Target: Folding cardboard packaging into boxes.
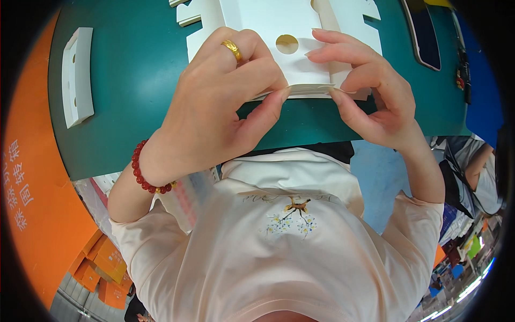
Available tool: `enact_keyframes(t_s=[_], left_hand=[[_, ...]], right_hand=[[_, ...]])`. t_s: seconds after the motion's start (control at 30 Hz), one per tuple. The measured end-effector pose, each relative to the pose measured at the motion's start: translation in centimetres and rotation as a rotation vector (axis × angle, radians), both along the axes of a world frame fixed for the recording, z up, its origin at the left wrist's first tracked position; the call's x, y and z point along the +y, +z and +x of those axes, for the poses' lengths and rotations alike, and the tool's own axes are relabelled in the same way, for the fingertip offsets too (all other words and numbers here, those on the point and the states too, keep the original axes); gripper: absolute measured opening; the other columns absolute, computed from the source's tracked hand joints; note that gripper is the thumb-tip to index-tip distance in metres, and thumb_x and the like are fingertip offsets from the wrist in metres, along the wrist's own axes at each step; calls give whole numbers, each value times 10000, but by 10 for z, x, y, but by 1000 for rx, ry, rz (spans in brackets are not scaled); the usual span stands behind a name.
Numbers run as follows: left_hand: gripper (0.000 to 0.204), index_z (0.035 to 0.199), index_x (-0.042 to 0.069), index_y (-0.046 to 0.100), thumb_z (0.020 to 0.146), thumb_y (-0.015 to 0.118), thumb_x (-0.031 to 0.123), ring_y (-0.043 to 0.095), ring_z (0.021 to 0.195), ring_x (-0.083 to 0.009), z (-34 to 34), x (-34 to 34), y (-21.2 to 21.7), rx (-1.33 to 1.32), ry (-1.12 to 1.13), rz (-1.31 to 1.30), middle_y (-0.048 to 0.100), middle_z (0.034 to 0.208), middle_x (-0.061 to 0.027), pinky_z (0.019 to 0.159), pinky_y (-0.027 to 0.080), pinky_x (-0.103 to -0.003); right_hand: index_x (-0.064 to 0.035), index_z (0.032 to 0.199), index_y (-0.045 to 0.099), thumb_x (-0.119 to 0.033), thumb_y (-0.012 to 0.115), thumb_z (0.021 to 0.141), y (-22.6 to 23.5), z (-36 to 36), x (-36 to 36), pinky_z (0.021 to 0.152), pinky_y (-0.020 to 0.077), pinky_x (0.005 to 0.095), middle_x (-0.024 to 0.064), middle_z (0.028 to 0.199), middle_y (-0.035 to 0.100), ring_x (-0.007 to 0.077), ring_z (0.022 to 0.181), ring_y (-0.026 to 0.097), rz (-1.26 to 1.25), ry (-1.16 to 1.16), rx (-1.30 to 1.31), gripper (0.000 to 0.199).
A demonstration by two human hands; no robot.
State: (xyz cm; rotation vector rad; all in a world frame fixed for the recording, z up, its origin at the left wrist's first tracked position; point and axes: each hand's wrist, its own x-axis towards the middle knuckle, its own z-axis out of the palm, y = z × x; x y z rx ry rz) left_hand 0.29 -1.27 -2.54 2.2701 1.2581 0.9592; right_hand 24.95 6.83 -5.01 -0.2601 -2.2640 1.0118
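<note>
A flat white cardboard box blank (299, 67), with round cut-outs and notched side flaps, lies at the near edge of the green table. My left hand (230, 88), with a gold ring and a red bead bracelet at the wrist, pinches the blank's near flap between thumb and bent fingers. A short way to the right, my right hand (375, 86) grips the same flap by thumb and forefinger; its other fingers reach over the blank. Between the two thumbs the flap is bent upward. Part of the blank is hidden under my left hand.
A folded white carton piece (83, 75) with holes stands at the table's left. At the far right lie a phone (424, 35) and dark pen-like items (464, 75). Large orange boxes (32, 161) rise beside the left edge. Another person (483, 166) sits at right.
</note>
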Motion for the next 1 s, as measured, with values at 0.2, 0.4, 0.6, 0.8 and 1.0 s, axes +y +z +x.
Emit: enact_keyframes(t_s=[0.2,0.4,0.6,0.8,1.0], left_hand=[[105,860,45,689,809,726,-39,527,851,-186,-1,0,3,12,-28,-28,597,887,-62,581,426,-263],[130,969,38,720,852,725,-17,524,958,-207,6,2,4,-20,-43,-101,624,967,-69,670,474,-280],[141,995,27,716,860,715,-14,527,984,-217,9,0,6,-24,4,-130,632,989,-71,707,493,-283],[136,987,31,716,860,710,-16,527,974,-218,10,1,5,-29,8,-128,634,970,-70,705,481,-282],[110,951,35,704,856,708,-19,521,949,-217,9,1,1,-26,-9,-91,636,923,-57,719,450,-292]], right_hand=[[-39,950,523,131,624,855,-2,-7,-7,1058,464,491,246,1286,636,464,1363,495,30,-35,6,219],[-40,968,527,119,626,870,-6,-6,-8,980,521,412,227,1283,632,451,1372,488,16,-50,24,211],[-38,976,524,72,631,923,-6,-1,-8,983,504,392,218,1284,629,430,1389,472,-61,-55,19,162],[-40,974,525,63,624,933,-6,-4,-9,1026,475,413,220,1294,625,416,1393,467,-80,-59,39,149],[-40,966,577,63,695,868,6,-10,-9,1050,472,468,238,1362,600,414,1384,484,104,-72,-103,185]])
